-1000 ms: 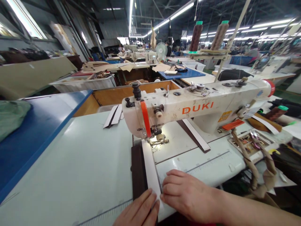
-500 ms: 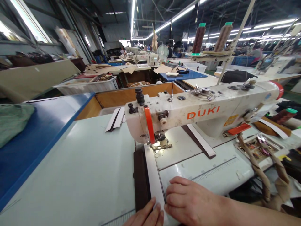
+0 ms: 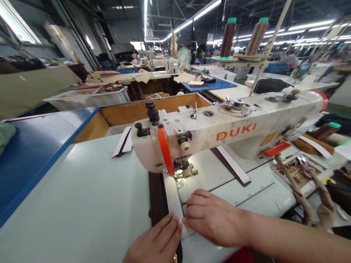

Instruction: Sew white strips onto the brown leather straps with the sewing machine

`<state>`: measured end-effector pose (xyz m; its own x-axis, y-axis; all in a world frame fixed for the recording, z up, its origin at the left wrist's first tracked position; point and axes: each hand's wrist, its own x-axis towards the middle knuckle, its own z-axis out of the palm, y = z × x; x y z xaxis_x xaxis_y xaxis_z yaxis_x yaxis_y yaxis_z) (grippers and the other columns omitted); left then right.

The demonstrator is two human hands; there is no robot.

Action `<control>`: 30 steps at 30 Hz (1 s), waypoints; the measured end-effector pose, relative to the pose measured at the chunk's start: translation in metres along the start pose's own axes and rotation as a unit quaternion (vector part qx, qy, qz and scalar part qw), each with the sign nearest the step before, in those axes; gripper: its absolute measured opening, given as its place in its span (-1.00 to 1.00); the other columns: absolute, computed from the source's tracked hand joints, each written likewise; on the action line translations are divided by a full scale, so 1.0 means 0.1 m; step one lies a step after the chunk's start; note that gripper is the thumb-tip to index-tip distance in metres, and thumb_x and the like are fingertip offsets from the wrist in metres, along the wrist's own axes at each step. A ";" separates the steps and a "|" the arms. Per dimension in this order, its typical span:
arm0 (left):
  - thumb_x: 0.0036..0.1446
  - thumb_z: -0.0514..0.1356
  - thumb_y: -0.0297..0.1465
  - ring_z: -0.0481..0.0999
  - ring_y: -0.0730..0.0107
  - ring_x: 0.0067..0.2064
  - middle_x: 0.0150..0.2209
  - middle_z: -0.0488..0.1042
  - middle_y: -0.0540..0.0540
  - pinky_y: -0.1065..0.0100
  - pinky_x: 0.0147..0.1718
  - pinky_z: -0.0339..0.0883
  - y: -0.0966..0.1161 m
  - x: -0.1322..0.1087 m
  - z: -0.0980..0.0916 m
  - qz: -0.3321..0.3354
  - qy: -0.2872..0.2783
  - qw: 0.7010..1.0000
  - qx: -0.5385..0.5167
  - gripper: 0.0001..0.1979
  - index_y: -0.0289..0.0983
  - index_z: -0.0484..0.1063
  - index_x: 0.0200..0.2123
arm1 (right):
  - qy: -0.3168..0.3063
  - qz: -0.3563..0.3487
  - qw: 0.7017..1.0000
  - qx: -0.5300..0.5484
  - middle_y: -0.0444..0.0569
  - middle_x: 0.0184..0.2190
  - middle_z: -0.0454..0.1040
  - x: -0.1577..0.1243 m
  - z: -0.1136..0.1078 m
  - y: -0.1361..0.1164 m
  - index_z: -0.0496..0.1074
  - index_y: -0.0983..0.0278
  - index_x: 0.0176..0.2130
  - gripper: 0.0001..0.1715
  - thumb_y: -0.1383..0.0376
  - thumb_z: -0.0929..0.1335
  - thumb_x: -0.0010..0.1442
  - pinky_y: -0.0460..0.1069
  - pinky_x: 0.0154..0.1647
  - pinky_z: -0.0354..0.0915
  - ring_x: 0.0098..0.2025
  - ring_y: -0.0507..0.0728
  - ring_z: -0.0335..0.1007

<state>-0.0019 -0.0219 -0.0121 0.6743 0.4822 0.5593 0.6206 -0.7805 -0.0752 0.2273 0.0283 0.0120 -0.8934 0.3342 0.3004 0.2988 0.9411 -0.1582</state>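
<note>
A white-faced strip with a dark brown edge (image 3: 172,195) runs under the presser foot of a DUKI sewing machine (image 3: 233,126). My left hand (image 3: 157,239) lies on the strip's near end, its fingers stretched out and held side by side. On the strip's right edge rests my right hand (image 3: 212,217), fingers curled closed against it; its thumb is hidden. A small lamp lights the needle area (image 3: 182,174), just beyond my fingertips. Another white and brown strip (image 3: 233,166) lies under the machine's arm.
More white strips (image 3: 122,141) lie behind the machine head on the left. A tray of small tools (image 3: 298,168) sits to the right. Thread cones (image 3: 228,39) stand on a rack at the back. A blue-topped table (image 3: 46,153) adjoins on the left.
Both hands have moved forward toward the needle with the strip, which has slid further under the presser foot. More of my left hand shows. The view has shifted slightly.
</note>
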 end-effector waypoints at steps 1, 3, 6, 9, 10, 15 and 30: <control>0.22 -0.06 -0.58 0.53 0.42 -0.03 -0.14 0.58 -0.06 0.45 0.01 0.35 -0.04 0.01 0.01 -0.001 -0.005 1.000 -0.001 -0.64 -0.25 0.51 -0.15 | 0.006 0.001 1.000 -0.003 -0.07 -0.36 0.42 0.02 0.01 0.04 0.40 0.32 -0.29 -0.77 0.39 0.20 0.35 0.05 -0.06 0.13 -0.20 0.12 0.21; 0.18 -0.05 -0.63 0.52 0.40 -0.01 -0.12 0.58 -0.08 0.44 0.00 0.37 -0.12 0.05 0.02 0.006 -0.008 1.000 0.008 -0.62 -0.27 0.50 -0.13 | 0.014 0.005 1.000 -0.007 -0.06 -0.37 0.42 0.08 0.02 0.11 0.40 0.32 -0.29 -0.77 0.40 0.20 0.35 0.05 -0.07 0.12 -0.20 0.12 0.20; 0.18 -0.06 -0.63 0.55 0.38 -0.05 -0.14 0.59 -0.09 0.43 -0.08 0.43 -0.26 0.15 0.02 0.021 -0.014 0.999 0.025 -0.62 -0.30 0.50 -0.14 | 0.023 0.008 1.000 -0.016 -0.06 -0.36 0.42 0.16 0.03 0.22 0.40 0.32 -0.30 -0.77 0.40 0.21 0.34 0.04 -0.08 0.11 -0.19 0.13 0.20; 0.25 -0.09 -0.59 0.58 0.36 -0.11 -0.18 0.60 -0.11 0.41 -0.15 0.47 -0.38 0.25 0.03 0.032 -0.011 0.999 0.043 -0.64 -0.34 0.50 -0.17 | 0.035 0.016 0.999 -0.038 -0.07 -0.35 0.43 0.23 0.04 0.32 0.41 0.32 -0.30 -0.80 0.39 0.23 0.33 0.04 -0.10 0.09 -0.20 0.13 0.22; 0.26 -0.11 -0.59 0.59 0.36 -0.13 -0.20 0.60 -0.11 0.40 -0.16 0.47 -0.42 0.27 0.04 0.030 0.000 0.998 0.050 -0.63 -0.35 0.49 -0.18 | 0.038 0.022 0.998 -0.046 -0.07 -0.35 0.44 0.26 0.06 0.34 0.41 0.32 -0.30 -0.81 0.39 0.24 0.33 0.04 -0.11 0.08 -0.21 0.12 0.22; 0.27 -0.11 -0.58 0.57 0.41 -0.11 -0.17 0.59 -0.13 0.43 -0.09 0.44 -0.62 0.36 0.12 0.051 0.003 0.996 0.079 -0.66 -0.37 0.47 -0.16 | 0.060 0.078 0.993 -0.067 -0.09 -0.33 0.45 0.35 0.15 0.43 0.41 0.30 -0.31 -0.82 0.36 0.25 0.33 0.04 -0.12 0.07 -0.21 0.12 0.25; 0.30 -0.12 -0.47 0.60 0.31 -0.18 -0.25 0.61 -0.12 0.37 -0.17 0.47 -0.99 0.43 0.30 0.030 0.000 0.996 0.081 -0.64 -0.30 0.48 -0.16 | 0.135 0.113 0.979 -0.107 -0.07 -0.39 0.46 0.38 0.21 0.44 0.42 0.29 -0.42 -0.70 0.36 0.24 0.33 0.01 -0.19 0.13 -0.27 0.12 0.27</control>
<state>-0.0221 0.0885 -0.0053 0.7123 0.4360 0.5501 0.6355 -0.7332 -0.2418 0.2001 0.0816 -0.0032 -0.6836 0.5096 0.5225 0.5677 0.8212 -0.0583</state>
